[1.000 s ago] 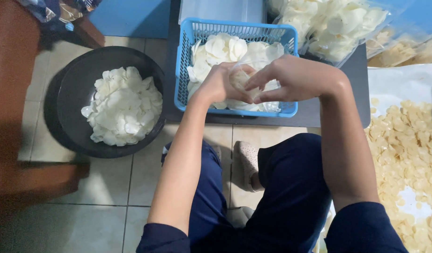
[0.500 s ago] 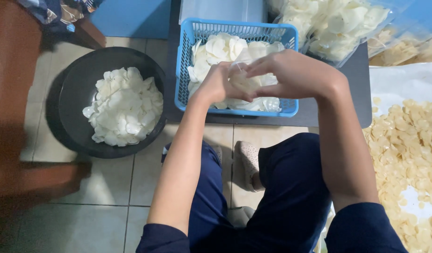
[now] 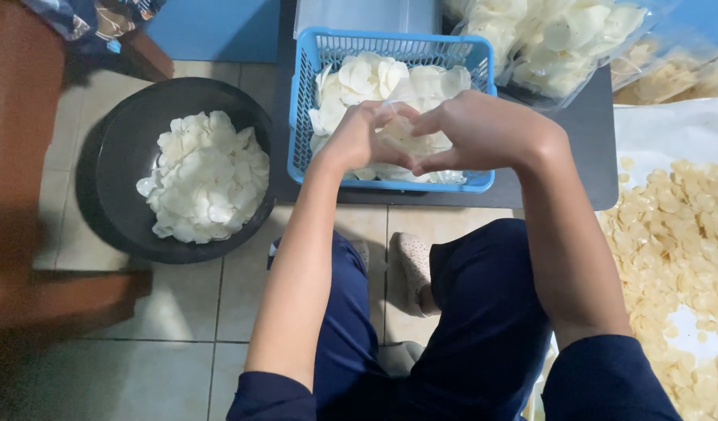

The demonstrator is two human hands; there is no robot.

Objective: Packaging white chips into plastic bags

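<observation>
My left hand (image 3: pixel 360 134) and my right hand (image 3: pixel 476 129) meet over a blue plastic basket (image 3: pixel 310 93) that holds white crackers. Both hands grip a small clear bag of white crackers (image 3: pixel 405 139) between their fingers, just above the basket's near side. The bag is mostly hidden by my fingers. A black round basin (image 3: pixel 121 148) with a heap of loose white crackers (image 3: pixel 207 175) stands on the tiled floor to the left of the basket.
The basket rests on a low dark table (image 3: pixel 589 168). Large clear bags of white crackers (image 3: pixel 561 35) lie at the back right. Yellowish crackers (image 3: pixel 678 249) are spread on a sheet at the right. A brown wooden piece (image 3: pixel 24 156) stands at the left.
My hands have kept working the small bag over the basket, with only slight shifts of the fingers. Nothing else has moved.
</observation>
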